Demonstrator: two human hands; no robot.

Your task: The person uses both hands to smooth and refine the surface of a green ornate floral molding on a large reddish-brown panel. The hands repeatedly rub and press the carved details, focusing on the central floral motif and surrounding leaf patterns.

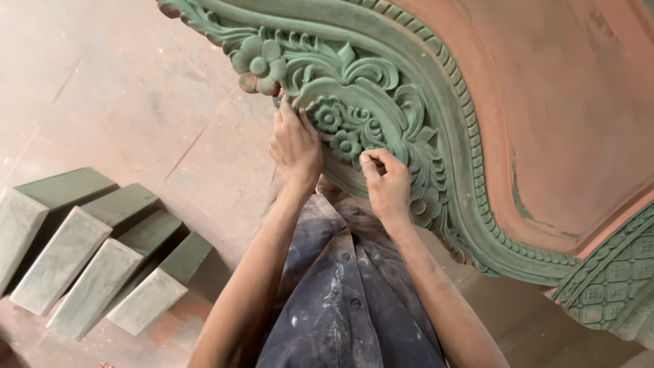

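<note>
Four green blocks (95, 262) lie side by side on the dusty floor (136, 102) at the left, well apart from the hands. The left hand (296, 146) rests flat against the edge of the carved panel (422, 75), fingers pressing near a carved flower (328, 116); it steadies rather than clasps, and something small may peek out above the fingertips, though I cannot tell what. The right hand (386, 180) is curled shut, pinching something small against the leaf scrolls; what it holds is hidden. The panel fills the upper right, green carving framing a reddish flat field (558, 102). It looks heavy and stiff, likely wood under a dusty coat. The raised petals and beading seem chip-prone, so the thick outer rim (470, 232) is the safer place to hold.
</note>
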